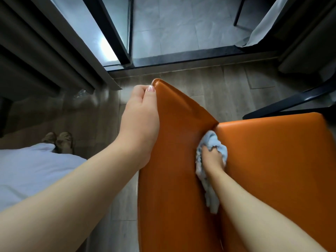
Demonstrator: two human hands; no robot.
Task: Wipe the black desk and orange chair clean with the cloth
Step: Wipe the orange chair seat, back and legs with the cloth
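Your left hand point(140, 122) grips the orange padded chair point(263, 160) backrest edge; your right hand point(212, 157) clutches a crumpled light-blue cloth point(209, 193) at its seat crease.

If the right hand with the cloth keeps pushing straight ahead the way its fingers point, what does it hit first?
Probably the crease where the orange chair's seat meets its backrest. The right hand grips the blue cloth, whose front edge already lies at that seam. Beyond it comes wooden floor, though depth is hard to judge.
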